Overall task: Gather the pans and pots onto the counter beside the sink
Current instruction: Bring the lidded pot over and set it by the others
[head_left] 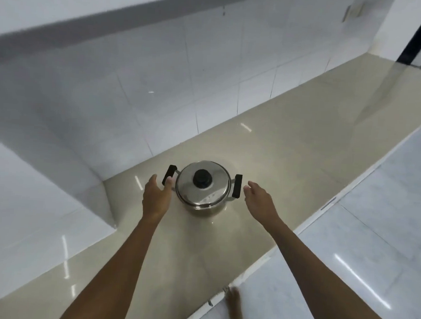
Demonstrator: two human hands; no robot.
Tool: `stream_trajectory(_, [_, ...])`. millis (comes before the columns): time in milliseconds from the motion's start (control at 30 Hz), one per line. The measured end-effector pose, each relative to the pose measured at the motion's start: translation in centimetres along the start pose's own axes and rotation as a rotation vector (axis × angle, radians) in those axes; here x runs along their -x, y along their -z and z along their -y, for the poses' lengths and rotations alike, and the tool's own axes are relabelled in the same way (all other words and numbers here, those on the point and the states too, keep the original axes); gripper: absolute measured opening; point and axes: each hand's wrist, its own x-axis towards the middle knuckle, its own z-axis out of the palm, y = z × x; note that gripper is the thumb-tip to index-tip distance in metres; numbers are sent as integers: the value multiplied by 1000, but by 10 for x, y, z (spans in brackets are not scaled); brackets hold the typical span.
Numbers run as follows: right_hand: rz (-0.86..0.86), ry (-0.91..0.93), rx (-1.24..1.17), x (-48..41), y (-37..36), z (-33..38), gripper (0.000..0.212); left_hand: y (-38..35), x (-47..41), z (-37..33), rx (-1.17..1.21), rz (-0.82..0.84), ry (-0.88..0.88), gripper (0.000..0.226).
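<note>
A small steel pot (203,192) with a lid, a black knob and two black side handles stands on the beige counter (278,163), near the tiled wall corner. My left hand (156,195) is open beside the pot's left handle, its thumb tip at or just touching that handle. My right hand (261,199) is open a little to the right of the right handle, apart from it. Neither hand holds anything.
A white tiled wall (134,93) runs behind the counter, and a white ledge (29,210) juts out at the left. The counter's front edge (324,210) runs diagonally at the right, with white floor tiles and my bare foot (233,306) below.
</note>
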Motion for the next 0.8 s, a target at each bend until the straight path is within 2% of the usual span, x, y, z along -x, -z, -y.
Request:
stream_trajectory(100, [38,-16,-57,-24,-12,1,39,-11,-23,1,6,-20,16,65])
stream_trajectory(300, [13,-37,-113,-49,-29,-3,36,-32,-57,3,20,44,52,46])
stream_trajectory(500, [-4,-25,-171,-59,-25,-7,35,-37,-57,5,287,4,169,25])
stream_trajectory(633, [54,33,-140,-64,-18,-4,35,-33,-31,17,446,-93,247,29])
stream_trajectory(800, [174,222,-54,-64,-22,13,34,-11,18,36,612,-285,319,32])
